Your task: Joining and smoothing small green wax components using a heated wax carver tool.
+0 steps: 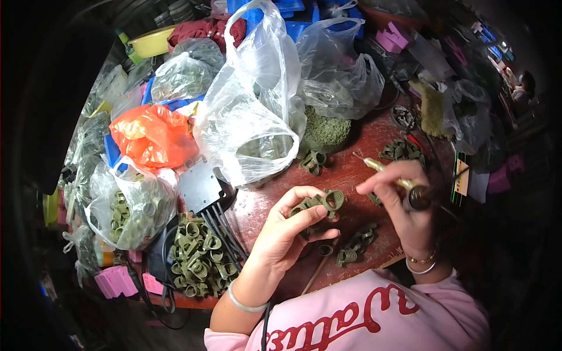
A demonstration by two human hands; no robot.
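Observation:
In my left hand (293, 219), over the red table, is a small cluster of olive-green ribbed ring pieces (333, 200), pinched between thumb and fingers. My right hand (404, 190) is closed around a pen-like tool (374, 164) with a yellowish shaft and a dark round end. Its thin tip points up and left, apart from the ring pieces. More ribbed ring pieces (349, 253) lie on the table just below my hands. Beyond the left hand sits another small clump of ring pieces (314, 162). A further heap of green pieces (404, 150) lies past the right hand.
A large pile of green ring pieces (199, 257) covers the table's left front, beside a grey box (200, 186) with black cables. Clear plastic bags (246, 128), an orange bag (153, 137) and a green granular mound (325, 130) crowd the far side. Pink blocks (115, 282) are at lower left.

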